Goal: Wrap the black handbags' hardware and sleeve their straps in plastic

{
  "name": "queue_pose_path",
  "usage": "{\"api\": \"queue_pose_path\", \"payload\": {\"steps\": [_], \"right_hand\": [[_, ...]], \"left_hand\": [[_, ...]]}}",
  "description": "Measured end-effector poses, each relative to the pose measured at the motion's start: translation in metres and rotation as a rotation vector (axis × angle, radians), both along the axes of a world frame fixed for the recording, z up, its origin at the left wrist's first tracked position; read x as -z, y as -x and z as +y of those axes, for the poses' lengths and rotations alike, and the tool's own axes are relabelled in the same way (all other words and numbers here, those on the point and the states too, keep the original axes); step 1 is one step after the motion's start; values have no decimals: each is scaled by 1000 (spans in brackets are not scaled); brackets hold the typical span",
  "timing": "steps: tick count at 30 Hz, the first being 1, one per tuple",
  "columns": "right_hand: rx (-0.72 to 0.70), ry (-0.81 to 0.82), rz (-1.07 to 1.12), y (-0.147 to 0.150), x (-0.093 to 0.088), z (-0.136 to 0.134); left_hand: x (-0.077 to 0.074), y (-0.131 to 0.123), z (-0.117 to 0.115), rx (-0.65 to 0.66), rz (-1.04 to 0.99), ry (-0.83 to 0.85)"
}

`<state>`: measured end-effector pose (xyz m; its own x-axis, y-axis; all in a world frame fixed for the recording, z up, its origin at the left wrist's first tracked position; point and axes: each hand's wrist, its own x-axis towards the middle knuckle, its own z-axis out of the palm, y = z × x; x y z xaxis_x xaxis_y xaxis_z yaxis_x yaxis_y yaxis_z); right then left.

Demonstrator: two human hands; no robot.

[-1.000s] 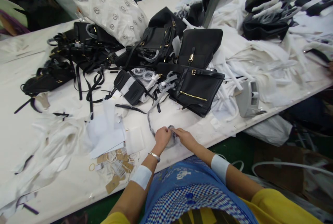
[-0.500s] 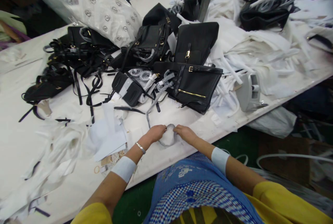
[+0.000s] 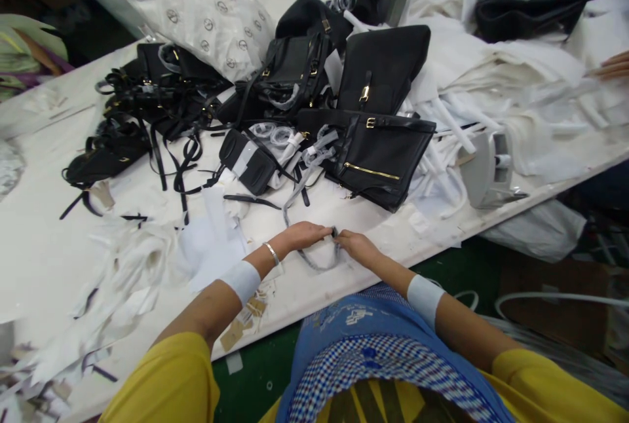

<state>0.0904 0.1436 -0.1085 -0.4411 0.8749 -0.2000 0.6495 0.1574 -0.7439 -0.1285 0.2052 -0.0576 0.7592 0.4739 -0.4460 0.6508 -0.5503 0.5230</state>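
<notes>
My left hand (image 3: 305,234) and my right hand (image 3: 358,247) meet near the front table edge. Between their fingertips is a small dark part of a thin bag strap (image 3: 319,268), which looks wrapped in greyish clear plastic. The strap hangs in a loop below my hands and runs up past my left hand toward the bags. Just beyond lies a black bag with a gold zipper (image 3: 372,171). Left of it sits a small black case (image 3: 248,162) with a pale band, beside coiled plastic-wrapped straps (image 3: 280,135).
More black bags (image 3: 289,63) and a printed white plastic bag (image 3: 196,10) fill the back. A grey tape dispenser (image 3: 486,167) stands at right, by white padding (image 3: 501,82). Paper sheets (image 3: 211,239) lie left. Another person's hand (image 3: 614,67) shows at the right edge.
My hands have come together; the left one moved right and its fingers straightened over the strap. The strap's loop has widened to the left. Another person's hand has appeared at right.
</notes>
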Motion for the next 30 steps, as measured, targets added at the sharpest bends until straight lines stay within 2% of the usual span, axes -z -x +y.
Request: {"api": "queue_pose_path", "payload": {"steps": [3,6,9,13,21,24,28,30], "right_hand": [[-123,-11,-59,-2,0,0],[-227,-77,-116,-3,4,1],[-268,-137,-136,-3,8,2],[-277,-180,-183,-3,9,2],[-311,-151,-210,-4,6,2],[-310,-90,-154,-6,2,1],[-244,-55,-79,-9,-2,-4],[-175,-75,-60,-8,-1,-8]], "left_hand": [[-1,-3,4,-21,-32,-1],[-1,-6,16,151,-86,-170],[1,-10,29,295,-169,-278],[4,-16,36,386,-231,-278],[11,-21,28,384,-191,-241],[8,-20,17,288,-171,-202],[5,-19,-8,-60,-17,-134],[5,-21,-21,-186,40,-147]]}}
